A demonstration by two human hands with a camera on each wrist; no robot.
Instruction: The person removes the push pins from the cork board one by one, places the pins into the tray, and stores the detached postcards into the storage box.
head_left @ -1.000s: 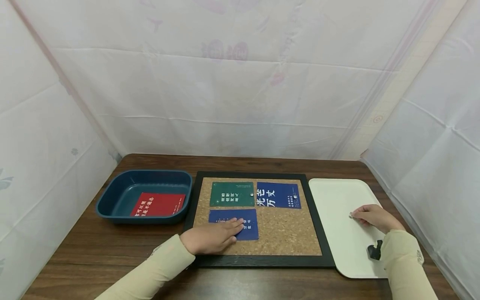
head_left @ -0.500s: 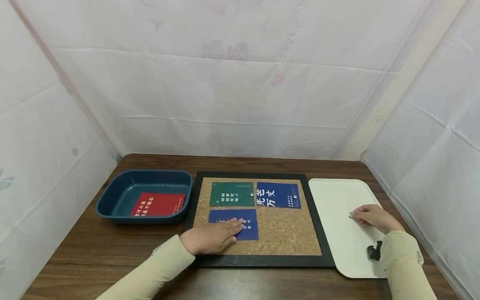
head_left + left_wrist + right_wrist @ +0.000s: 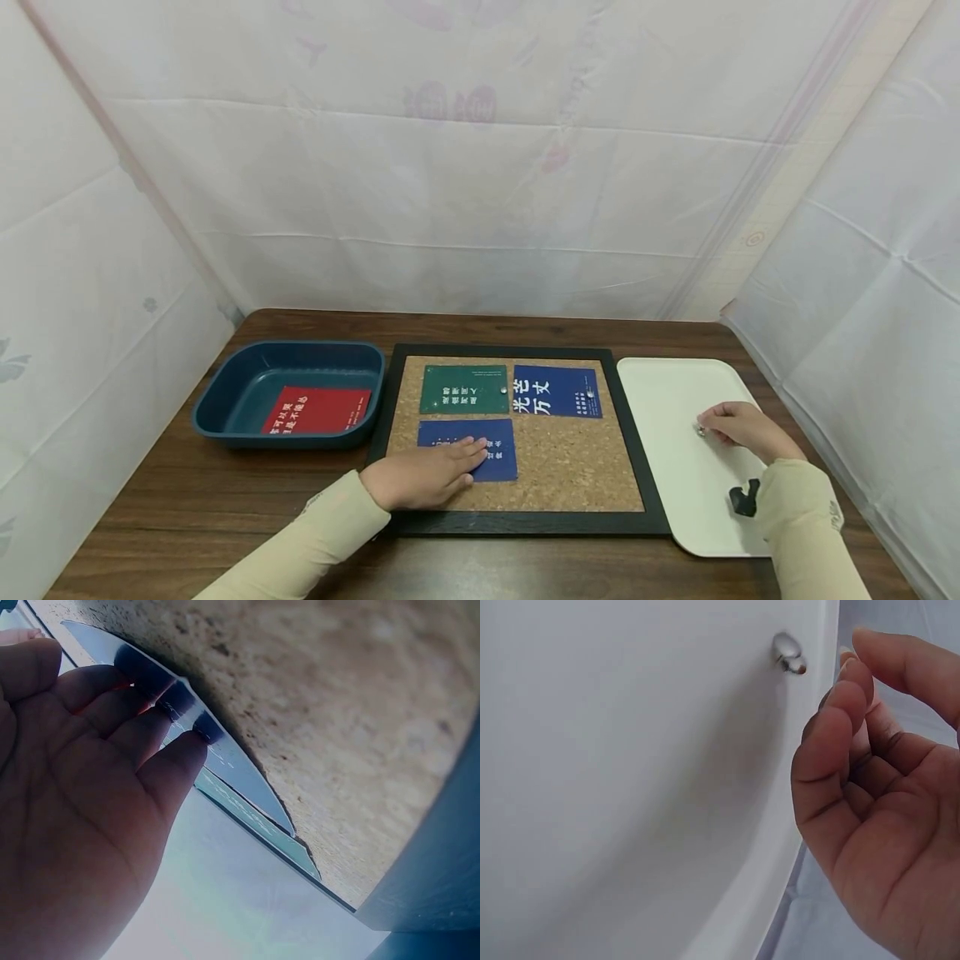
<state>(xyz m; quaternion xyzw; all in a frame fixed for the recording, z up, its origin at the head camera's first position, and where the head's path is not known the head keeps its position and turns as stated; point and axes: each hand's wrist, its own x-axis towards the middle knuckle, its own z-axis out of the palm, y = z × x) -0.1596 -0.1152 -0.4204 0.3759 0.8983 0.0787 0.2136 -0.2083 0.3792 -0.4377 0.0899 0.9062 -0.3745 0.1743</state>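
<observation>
My left hand (image 3: 426, 473) lies flat across a blue printed card (image 3: 501, 467) on the cork board (image 3: 577, 467), fingers fairly straight. In the left wrist view the fingertips rest on that blue card (image 3: 247, 784). Over the white tray (image 3: 678, 400) at the right, my right hand (image 3: 750, 429) hovers with loosely bent fingers. Small silver thumbtacks (image 3: 786, 646) lie on the tray just beyond its thumb and index finger; nothing shows held between them. A green card (image 3: 461, 389) and a second blue card (image 3: 573, 390) lie along the board's far side; a silver tack marks the green card's right edge.
Left of the board stands a dark blue basin (image 3: 288, 437) holding a red card (image 3: 330, 408). The board has a raised black frame (image 3: 525, 523). A black device (image 3: 745, 498) sits at the right wrist. White sheeting (image 3: 465, 183) walls the wooden table (image 3: 225, 508).
My right hand has lifted slightly and shifted a little left, its fingertips parting from the tacks, which stay on the tray. The left hand has stayed in place on the blue card.
</observation>
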